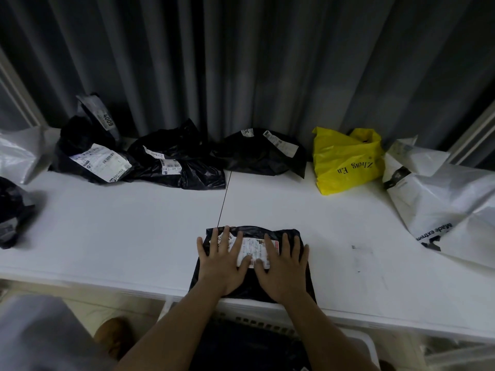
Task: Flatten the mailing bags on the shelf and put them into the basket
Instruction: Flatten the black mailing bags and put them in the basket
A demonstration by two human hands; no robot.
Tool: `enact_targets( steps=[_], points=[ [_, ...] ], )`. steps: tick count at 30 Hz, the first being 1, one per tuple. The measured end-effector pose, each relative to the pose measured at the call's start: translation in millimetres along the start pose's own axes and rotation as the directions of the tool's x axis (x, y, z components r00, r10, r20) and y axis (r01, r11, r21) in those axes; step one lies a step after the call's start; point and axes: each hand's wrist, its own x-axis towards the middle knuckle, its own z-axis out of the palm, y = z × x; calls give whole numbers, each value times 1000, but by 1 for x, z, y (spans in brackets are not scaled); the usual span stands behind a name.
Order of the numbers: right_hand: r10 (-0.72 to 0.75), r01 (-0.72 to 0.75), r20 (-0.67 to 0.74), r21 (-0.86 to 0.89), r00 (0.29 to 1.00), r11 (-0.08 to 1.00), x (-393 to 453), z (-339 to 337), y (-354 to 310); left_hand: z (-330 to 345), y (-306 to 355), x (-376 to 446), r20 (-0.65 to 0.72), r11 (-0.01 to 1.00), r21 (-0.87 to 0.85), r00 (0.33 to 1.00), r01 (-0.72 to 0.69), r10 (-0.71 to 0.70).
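Black bag [251, 279] lies flat at the near edge of the white shelf [134, 223], centre, near end just overhanging the edge. Both hands on top of it, palms down, fingers straight and spread: left hand [223, 261] on the left half, right hand [284, 266] on the right half, neither grip clenched, just pressing. White label [253, 250] shows between the two hands, fingertips of both touching it. Basket [284, 321], white, sits below the shelf edge, right under the forearms; dark contents, cannot tell what. Along the far edge, against the grey curtain [241, 62]: three crumpled black bags [184, 162] with labels, then a yellow bag [345, 162] to the right. Large white bag [442, 199] at far right, another white one [18, 153] at far left, a dark crumpled bag [13, 212] near the left edge.
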Motion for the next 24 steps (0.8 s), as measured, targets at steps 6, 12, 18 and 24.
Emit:
enact_targets(
  steps=[6,12,18,24],
  points=[
    [-126,127,-18,27,992,992,-1,18,-12,1,-5,-6,-42,999,-16,998,-45,44],
    [-146,140,80,80,986,987,2,11,-10,7,-6,0,-51,999,4,998,-31,32],
    [155,-95,-256,232,954,968,-7,-1,15,1,-12,-6,-266,903,-422,963,-85,-34],
    [302,-296,-11,178,953,939,-27,-20,44,-7,-22,-18,-268,806,-504,831,310,-487]
  ],
)
